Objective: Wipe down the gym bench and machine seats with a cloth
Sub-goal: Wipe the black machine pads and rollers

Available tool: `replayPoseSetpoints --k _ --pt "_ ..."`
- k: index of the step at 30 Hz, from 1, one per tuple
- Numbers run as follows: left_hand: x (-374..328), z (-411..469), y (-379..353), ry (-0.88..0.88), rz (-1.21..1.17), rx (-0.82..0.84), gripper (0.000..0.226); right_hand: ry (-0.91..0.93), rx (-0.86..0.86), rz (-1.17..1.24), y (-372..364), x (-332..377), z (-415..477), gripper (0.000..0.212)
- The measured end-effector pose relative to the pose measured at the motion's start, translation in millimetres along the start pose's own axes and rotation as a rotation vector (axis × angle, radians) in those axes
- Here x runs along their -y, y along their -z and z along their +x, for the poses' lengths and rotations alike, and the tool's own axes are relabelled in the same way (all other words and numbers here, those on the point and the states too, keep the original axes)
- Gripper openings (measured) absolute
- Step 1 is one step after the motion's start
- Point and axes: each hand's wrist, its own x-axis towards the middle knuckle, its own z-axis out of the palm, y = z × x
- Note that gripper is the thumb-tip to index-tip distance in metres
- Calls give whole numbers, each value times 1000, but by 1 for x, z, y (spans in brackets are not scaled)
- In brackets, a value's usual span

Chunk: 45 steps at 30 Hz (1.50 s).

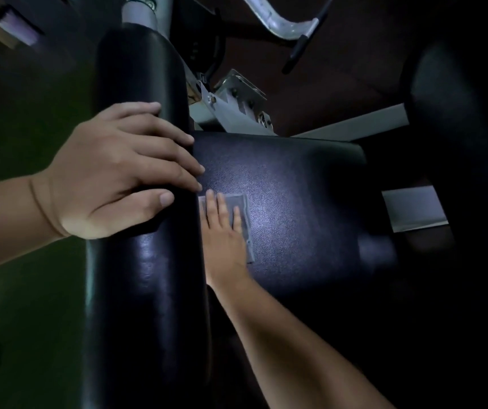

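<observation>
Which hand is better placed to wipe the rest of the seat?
Right: the right hand lies flat on the cloth on the seat; the left hand rests on the back pad.

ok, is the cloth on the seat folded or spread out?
Folded: the cloth is a small flat rectangle with what look like stacked edges along its right side, pressed onto the seat under the flat right hand.

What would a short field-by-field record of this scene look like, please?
left hand: rests across the black back pad
right hand: presses flat on the grey cloth
grey cloth: folded, lying on the seat pad next to the back pad
seat pad: black, textured
metal bracket: grey, behind the seat pad
</observation>
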Motion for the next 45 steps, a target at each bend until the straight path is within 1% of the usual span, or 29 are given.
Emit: replayPoseSetpoints --k 1,5,7,8,9,11,14,15,17,19,20,21,23,25,26,27,28,29,31,33,34,35,36,37,38,39,40,42,45 --pt "0 0 0 0 0 -3 43 23 26 14 -10 5 -12 82" --pt "0 -1 -1 -3 -12 -16 42 298 67 20 -47 3 -80 75" --pt "0 1 -1 -6 -15 -15 42 374 62 -49 -39 -7 -59 75" --pt "0 0 0 -4 -14 -14 42 375 58 -95 -27 -9 -36 75" --pt "0 0 0 -2 -11 -14 42 354 30 -130 -16 -9 -6 74" --pt "1 0 0 0 -7 -11 43 247 -31 -142 13 -11 65 75" --pt "2 -1 -2 -6 -14 -10 42 74 -8 -116 48 -24 132 76" --pt "2 -1 -2 -7 -16 -9 42 46 -18 -94 51 -27 134 76" --pt "2 -1 -1 -5 -18 -12 43 82 -57 -60 46 -37 110 75" --pt "3 -2 -1 -6 -20 -15 43 124 -95 -73 32 -68 84 74" --pt "2 -2 -1 -2 -18 -15 43 85 -113 -72 34 -92 81 75" --pt "2 -1 0 1 -19 -11 43 -2 -139 -68 39 -117 85 76" --pt "2 0 -1 2 -25 -5 42 -243 -168 -62 58 -160 97 77" --pt "2 0 -1 4 -25 -6 43 -402 -174 -23 66 -166 105 77" --pt "3 0 0 4 -24 -4 43 -420 -189 10 65 -152 104 77" --pt "3 0 0 4 -23 -6 43 -409 -204 24 60 -131 101 77" --pt "2 0 0 4 -23 -9 43 -355 -199 23 52 -106 94 77" --pt "2 0 0 3 -22 -8 43 -253 -181 7 42 -80 84 77" --pt "1 0 0 1 -13 -8 43 7 -80 -44 25 -44 58 77" --pt "1 0 0 0 -13 -2 43 234 -15 -108 22 -53 41 78" --pt "2 0 0 1 -15 -2 43 271 -35 -130 26 -74 41 79" --pt "2 0 0 2 -17 -3 42 222 -84 -129 29 -102 47 78" --pt "3 -1 0 2 -19 -5 42 106 -144 -117 37 -134 57 78" --pt "3 -1 0 2 -20 -7 42 -59 -183 -107 49 -168 67 78" --pt "3 -2 -1 1 -24 -9 42 -224 -180 -103 62 -200 74 80" --pt "3 -1 -1 -1 -29 -11 42 -345 -166 -94 70 -225 77 82" --pt "3 -1 -1 -2 -31 -13 42 -411 -165 -81 74 -239 74 85" --pt "4 -2 -1 -3 -36 -19 42 -431 -184 -61 66 -236 52 88" --pt "3 -1 -1 -2 -39 -25 42 -378 -220 -44 27 -201 -20 82"
